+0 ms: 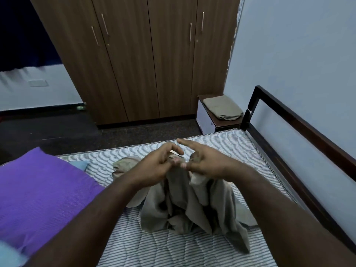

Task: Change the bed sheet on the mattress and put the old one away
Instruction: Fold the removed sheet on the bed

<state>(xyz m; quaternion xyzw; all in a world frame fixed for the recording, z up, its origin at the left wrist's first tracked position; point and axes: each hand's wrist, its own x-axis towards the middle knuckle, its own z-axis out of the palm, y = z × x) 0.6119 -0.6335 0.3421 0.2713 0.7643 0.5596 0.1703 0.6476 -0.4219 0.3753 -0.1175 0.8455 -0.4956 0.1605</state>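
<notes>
Both hands were raised over the bare striped mattress (221,149), each clamped on the bunched beige sheet (192,205) at its top. The left hand (156,166) pinched the cloth with curled fingers; the right hand (206,162) gripped it too (index finger pointing out straight). The sheet hung down and pooled on the mattress, beside a purple pillow (42,191). Another folded beige sheet (223,108) lay on the bedside cabinet (207,123).

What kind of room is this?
Most likely a bedroom. There is a bare striped mattress on a dark bed frame, a purple pillow, and a tall wooden wardrobe behind. Both hands hold up a beige sheet.
</notes>
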